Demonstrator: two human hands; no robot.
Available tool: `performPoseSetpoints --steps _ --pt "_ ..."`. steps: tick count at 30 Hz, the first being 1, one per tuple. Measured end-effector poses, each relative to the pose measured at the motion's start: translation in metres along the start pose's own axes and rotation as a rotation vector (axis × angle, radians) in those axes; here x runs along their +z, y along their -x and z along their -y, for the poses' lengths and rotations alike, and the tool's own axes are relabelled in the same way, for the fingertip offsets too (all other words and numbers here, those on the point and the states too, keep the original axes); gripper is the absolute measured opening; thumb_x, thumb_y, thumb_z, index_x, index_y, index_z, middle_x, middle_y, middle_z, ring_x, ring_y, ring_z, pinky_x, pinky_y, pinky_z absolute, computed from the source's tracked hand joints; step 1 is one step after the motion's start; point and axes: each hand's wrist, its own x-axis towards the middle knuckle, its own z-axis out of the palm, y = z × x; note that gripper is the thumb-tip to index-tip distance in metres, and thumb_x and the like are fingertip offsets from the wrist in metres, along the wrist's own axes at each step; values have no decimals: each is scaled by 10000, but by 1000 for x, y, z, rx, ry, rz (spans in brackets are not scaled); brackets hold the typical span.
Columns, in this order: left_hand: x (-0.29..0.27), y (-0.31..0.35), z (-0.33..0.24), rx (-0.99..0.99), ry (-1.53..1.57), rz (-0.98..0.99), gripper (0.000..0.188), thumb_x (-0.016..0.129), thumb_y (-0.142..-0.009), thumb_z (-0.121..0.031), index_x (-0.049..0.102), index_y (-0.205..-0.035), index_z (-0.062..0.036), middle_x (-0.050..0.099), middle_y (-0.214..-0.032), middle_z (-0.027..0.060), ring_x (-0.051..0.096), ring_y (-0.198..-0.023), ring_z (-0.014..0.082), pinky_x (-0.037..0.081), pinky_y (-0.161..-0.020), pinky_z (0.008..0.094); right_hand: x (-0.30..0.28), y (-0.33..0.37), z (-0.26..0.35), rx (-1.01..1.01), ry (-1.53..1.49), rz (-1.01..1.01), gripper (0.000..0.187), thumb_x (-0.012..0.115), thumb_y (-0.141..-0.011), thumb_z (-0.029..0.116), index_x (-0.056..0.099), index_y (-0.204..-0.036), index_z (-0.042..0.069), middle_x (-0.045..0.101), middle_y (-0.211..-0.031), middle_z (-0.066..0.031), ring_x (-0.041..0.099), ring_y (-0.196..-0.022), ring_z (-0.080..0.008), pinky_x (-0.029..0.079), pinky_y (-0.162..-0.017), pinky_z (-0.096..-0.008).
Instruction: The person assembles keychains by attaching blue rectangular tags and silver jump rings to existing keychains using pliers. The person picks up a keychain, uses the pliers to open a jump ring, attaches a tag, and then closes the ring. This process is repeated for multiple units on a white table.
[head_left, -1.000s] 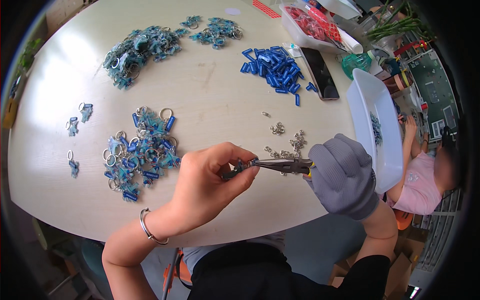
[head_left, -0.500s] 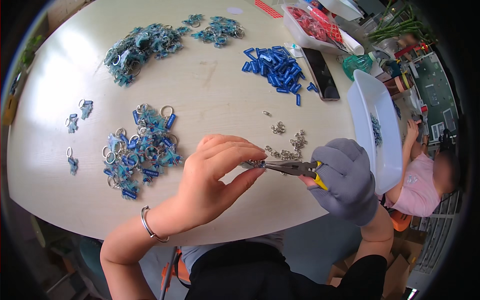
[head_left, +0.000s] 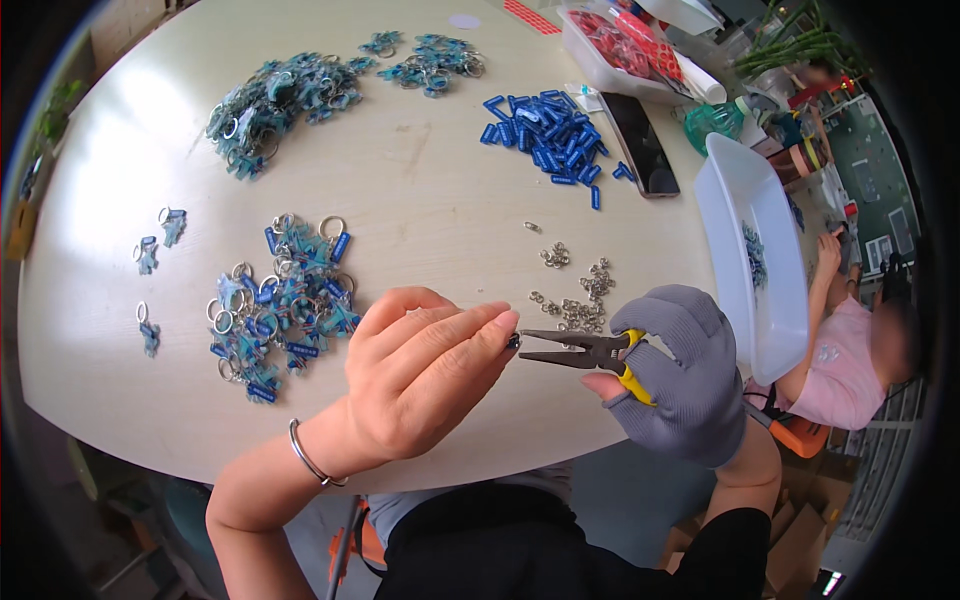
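Note:
My left hand (head_left: 430, 365), with a metal bangle at the wrist, pinches a small piece at its fingertips. Only a dark, shiny end (head_left: 514, 341) of that piece shows; the fingers hide the rest. My right hand (head_left: 685, 370), in a grey fingerless-tipped glove, is closed round the yellow grips of long-nose pliers (head_left: 590, 352). The jaws of the pliers are spread and point left, close to the pinched piece. Beyond the pliers lie small metal rings and chain links (head_left: 580, 310). Left of my left hand is a heap of finished-looking keychains (head_left: 285, 305) with blue tags.
At the far left lies a teal keychain heap (head_left: 285, 100). Blue tags (head_left: 550, 135) are piled beside a phone (head_left: 640, 145). A white bin (head_left: 755, 330) stands at the right, behind a box of red packets (head_left: 600, 75). Another person (head_left: 845, 355) sits beyond it.
The plier jaws have spread and drawn slightly back from the piece. My left fingers have closed further over it, hiding most of it.

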Motion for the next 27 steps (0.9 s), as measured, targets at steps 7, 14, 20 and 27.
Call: performPoseSetpoints --steps 7,14,20,27 --pt "3 -3 0 18 -20 -48 274 757 -708 7 673 -967 37 700 -886 136 639 -669 191 502 -639 309 2 1 2 -9 6 -13 315 820 -618 185 590 -763 25 570 -947 -114 561 -874 -304 437 -742 -432" --pt "-3 -1 -4 -23 37 22 345 711 -706 94 627 -1038 57 695 -975 195 658 -772 264 515 -713 373 5 3 5 -6 28 -33 312 814 -636 186 602 -787 14 572 -964 -123 558 -868 -307 432 -738 -438" --pt "-3 -3 -5 -36 73 33 341 687 -709 111 627 -1041 64 695 -967 194 656 -768 265 514 -713 374 8 6 7 -32 122 -54 308 808 -632 175 598 -785 10 571 -961 -133 555 -849 -314 432 -710 -446" --pt "-1 -5 -4 8 -11 -51 256 719 -712 41 670 -964 47 692 -871 137 623 -659 205 496 -638 322 4 6 12 -52 109 -10 298 791 -607 141 576 -763 6 569 -912 -144 555 -803 -319 433 -653 -444"
